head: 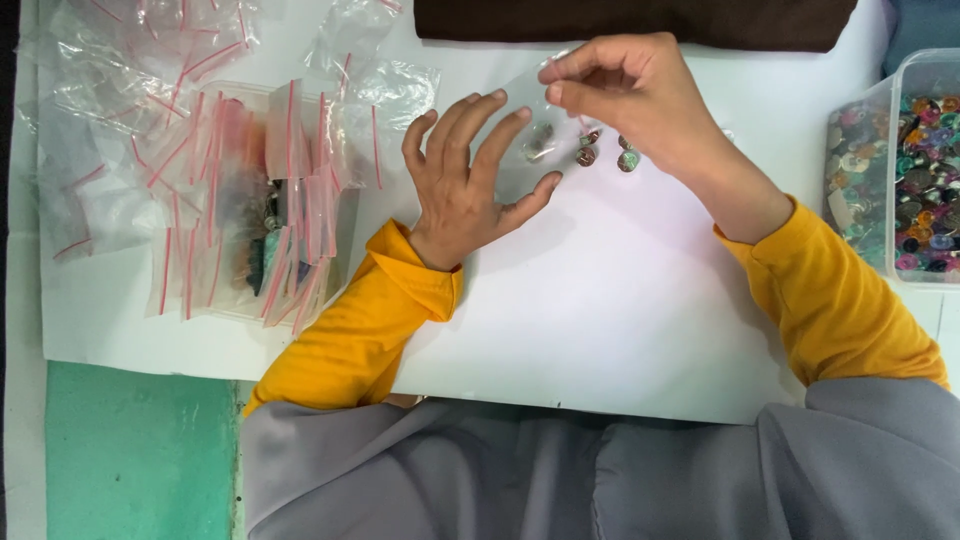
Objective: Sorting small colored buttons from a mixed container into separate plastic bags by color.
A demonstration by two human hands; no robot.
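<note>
A large white sheet-covered table top [620,300] is filling most of the view, with a green surface [140,450] showing beyond its near left edge and a dark brown cloth [630,20] lying along its far edge. The person's arms, in yellow sleeves [360,320] under grey fabric, are reaching across it from below.

On the left, a heap of small clear plastic zip bags with red seal strips [220,190] is lying spread over the sheet — some of them are holding dark and greenish pieces. At the right edge, a clear plastic tub [905,80] is sitting full of small multicoloured round pieces [930,190].

The left hand [470,180] is resting flat on the table, palm down, fingers spread wide and gripping nothing; its fingertips are lying just beside a small clear plastic bag [535,125].

The right hand [630,90] is hovering above the sheet with thumb and forefinger pinched together on the upper edge of that clear bag, the other fingers curled loosely. The bag is hanging down from the pinch between the two hands, and one small round piece seems to be sitting inside it.

Just under the right hand, three small round decorated pieces [588,155] are lying loose on the white sheet — close together, near the bag's right side.
</note>
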